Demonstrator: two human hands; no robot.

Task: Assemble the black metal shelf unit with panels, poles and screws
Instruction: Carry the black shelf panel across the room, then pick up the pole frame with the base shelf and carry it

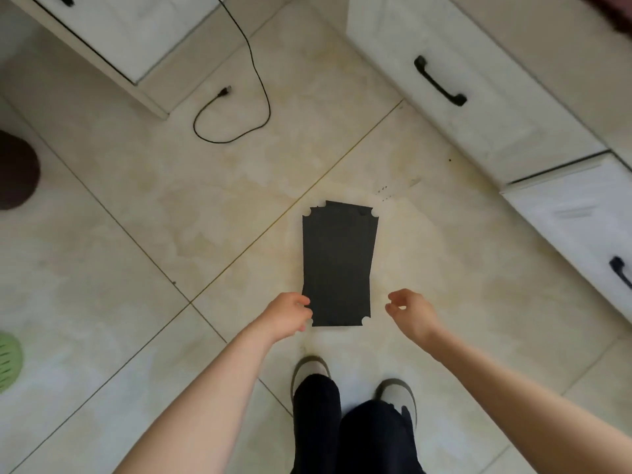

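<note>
A stack of black metal shelf panels [338, 265] with notched corners lies flat on the tiled floor, the sheets slightly askew. My left hand [287, 316] hovers by the stack's near left corner with fingers loosely curled; its fingertips overlap the panel edge in view, and no grip shows. My right hand [410, 313] hangs to the right of the stack, apart from it, fingers loosely curled and holding nothing. Tiny dark specks [383, 193] lie on the floor just beyond the panels, too small to identify. No poles are visible.
White cabinets with black handles [439, 82] line the right side, and another white unit [113, 35] stands at the back left. A black cable [253, 97] loops on the floor. A dark round object [17, 169] and a green basket [8, 360] sit at the left edge. My feet [311, 371] stand just behind the panels.
</note>
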